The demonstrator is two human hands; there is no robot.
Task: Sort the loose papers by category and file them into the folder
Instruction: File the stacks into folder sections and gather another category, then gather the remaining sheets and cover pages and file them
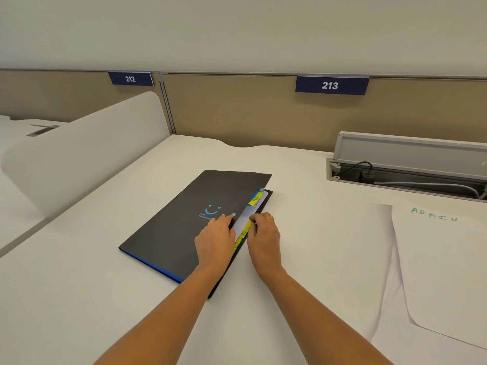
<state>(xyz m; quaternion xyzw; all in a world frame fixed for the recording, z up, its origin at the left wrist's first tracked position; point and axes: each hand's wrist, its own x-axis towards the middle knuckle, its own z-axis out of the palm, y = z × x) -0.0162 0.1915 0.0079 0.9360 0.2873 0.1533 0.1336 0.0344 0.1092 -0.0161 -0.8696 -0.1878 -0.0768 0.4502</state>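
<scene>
A black folder with a blue smiley logo and a blue spine lies closed on the white desk. Its cover is slightly raised along the right edge. Yellow tabs and page edges stick out there. My left hand rests on the cover, its fingertips at the right edge. My right hand sits beside that edge, and its curled fingers pinch the protruding pages and tabs. Loose white papers lie at the right; the top sheet reads "ADMIN" in green.
An open cable tray with a black plug and grey cables is set into the desk at the back right. A beige partition bearing signs 212 and 213 closes the back. A white curved divider stands on the left.
</scene>
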